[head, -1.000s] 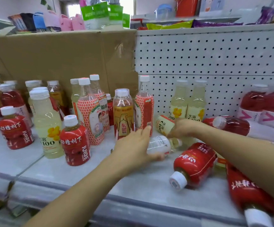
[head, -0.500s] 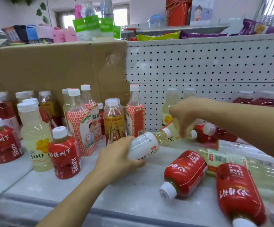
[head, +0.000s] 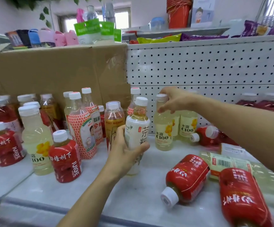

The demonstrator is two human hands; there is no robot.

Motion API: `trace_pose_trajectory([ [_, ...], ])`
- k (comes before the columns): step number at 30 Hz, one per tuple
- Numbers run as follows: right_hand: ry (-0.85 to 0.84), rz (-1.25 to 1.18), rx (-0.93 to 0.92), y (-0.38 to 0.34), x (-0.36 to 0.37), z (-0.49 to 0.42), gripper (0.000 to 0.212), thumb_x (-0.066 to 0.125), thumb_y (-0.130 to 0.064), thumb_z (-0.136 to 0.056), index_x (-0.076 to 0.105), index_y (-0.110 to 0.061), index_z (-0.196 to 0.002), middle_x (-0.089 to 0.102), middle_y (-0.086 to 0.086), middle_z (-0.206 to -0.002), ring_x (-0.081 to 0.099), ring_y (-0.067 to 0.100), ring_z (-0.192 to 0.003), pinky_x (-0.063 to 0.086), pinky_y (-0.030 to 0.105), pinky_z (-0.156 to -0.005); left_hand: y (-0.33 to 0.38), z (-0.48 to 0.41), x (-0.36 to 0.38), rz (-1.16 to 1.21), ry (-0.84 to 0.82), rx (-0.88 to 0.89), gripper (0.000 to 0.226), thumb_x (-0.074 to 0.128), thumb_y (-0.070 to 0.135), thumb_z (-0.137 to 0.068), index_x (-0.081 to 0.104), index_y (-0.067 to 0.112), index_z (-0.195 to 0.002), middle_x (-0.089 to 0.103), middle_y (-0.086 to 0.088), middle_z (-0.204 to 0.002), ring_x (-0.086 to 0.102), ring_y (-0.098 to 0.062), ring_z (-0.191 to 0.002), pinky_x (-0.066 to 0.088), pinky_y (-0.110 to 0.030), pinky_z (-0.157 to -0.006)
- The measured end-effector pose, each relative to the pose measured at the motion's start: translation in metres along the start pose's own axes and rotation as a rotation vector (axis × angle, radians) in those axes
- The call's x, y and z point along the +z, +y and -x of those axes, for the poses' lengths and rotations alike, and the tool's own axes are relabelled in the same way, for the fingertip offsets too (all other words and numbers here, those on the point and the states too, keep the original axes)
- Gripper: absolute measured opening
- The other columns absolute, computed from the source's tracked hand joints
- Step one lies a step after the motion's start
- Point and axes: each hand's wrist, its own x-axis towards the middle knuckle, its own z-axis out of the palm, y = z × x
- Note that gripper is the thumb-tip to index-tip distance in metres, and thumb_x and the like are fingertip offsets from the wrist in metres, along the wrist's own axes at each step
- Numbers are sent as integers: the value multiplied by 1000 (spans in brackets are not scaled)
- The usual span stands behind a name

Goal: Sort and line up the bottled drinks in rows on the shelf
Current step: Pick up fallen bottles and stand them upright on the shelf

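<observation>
Gripping 茶 bottle (head: 137, 128), C100 bottle (head: 163, 133) (both upright)

At least five squat red-wrapped plastic juice bottles (head: 65, 156) are in view, two upright and three on their sides, alongside at least four pale yellow C100 plastic bottles (head: 36, 141). Three orange honeycomb-patterned bottles (head: 82, 128), one white-labelled tea bottle (head: 137, 133) and one amber gold-labelled bottle (head: 114, 118) are also visible.

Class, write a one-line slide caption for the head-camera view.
Left hand grips an upright white-labelled tea bottle; right hand holds a pale yellow C100 bottle by its top at the shelf.
</observation>
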Motion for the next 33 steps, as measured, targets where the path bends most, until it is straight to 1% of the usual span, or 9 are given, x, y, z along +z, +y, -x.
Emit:
trace_pose_trajectory([
  [3, 57, -102, 37, 9, 10, 1, 57, 80, -19, -81, 48, -9, -127, 61, 10, -109, 65, 22, -83, 57, 28, -60, -1, -5, 9, 73, 59, -59, 62, 79, 25, -82, 37, 28, -127, 62, 11, -109, 63, 4, -88, 54, -18, -66],
  [6, 103, -166, 34, 16, 15, 12, 49, 74, -16, -87, 48, -10, -128, 62, 10, -113, 65, 20, -85, 54, 25, -59, 0, -4, 17, 57, 97, -66, 64, 78, 24, -83, 32, 28, -127, 54, 20, -108, 55, 7, -96, 46, -12, -72],
  [9, 81, -229, 45, 20, 16, 35, 57, 68, -13, -92, 41, -10, -143, 60, 11, -127, 64, 21, -97, 56, 28, -75, 1, 0, 18, -10, 81, -87, 67, 75, 25, -86, 28, 25, -134, 52, 14, -117, 56, -6, -109, 51, -26, -90],
  [12, 32, -249, 54, 25, 17, 63, 69, 67, -17, -93, 31, -9, -151, 53, 11, -140, 61, 23, -112, 54, 38, -95, 1, 14, 20, -93, 99, -137, 73, 71, 25, -89, 23, 24, -144, 44, 5, -137, 47, -18, -130, 44, -45, -108],
  [16, -114, -182, -44, 30, 20, 112, 56, 67, -22, -93, 47, -15, -145, 57, 0, -139, 56, 12, -121, 43, 26, -100, 14, 54, 35, -166, 166, -141, 84, 71, 33, -89, 17, 29, -153, 23, 10, -150, 31, -16, -141, 32, -43, -118],
  [21, -212, 69, -175, 41, 17, 172, 41, 60, -20, -96, 58, -32, -135, 57, -17, -133, 51, 0, -121, 39, 28, -107, 33, 101, 52, -450, -134, -68, 73, 65, 58, -84, 26, 42, -143, 32, 21, -140, 47, 4, -113, 40, -23, -93],
  [24, -240, 232, -158, 48, 4, 204, 50, 52, -5, -94, 58, -40, -130, 53, -17, -137, 46, 3, -125, 37, 26, -106, 34, 109, 57, -651, -190, 13, 71, 71, 58, -79, 31, 40, -136, 40, 20, -135, 53, -1, -101, 45, -21, -87],
  [29, -450, 471, -110, 54, -7, 240, 74, 57, 2, -87, 43, -49, -139, 39, -21, -148, 32, 4, -137, 26, 37, -119, 31, 102, 54, -512, -187, 45, 31, 71, 35, -87, 41, 32, -94, 51, 14, -102, 53, -4, -79, 41, -18, -66],
  [33, -396, 654, -215, 48, 3, 245, 83, 63, -2, -82, 33, -48, -145, 34, -24, -150, 24, 4, -140, 25, 40, -119, 34, 98, 50, -362, -132, 19, 17, 66, 29, -92, 51, 26, -96, 52, 5, -96, 49, -6, -75, 38, -19, -63],
])
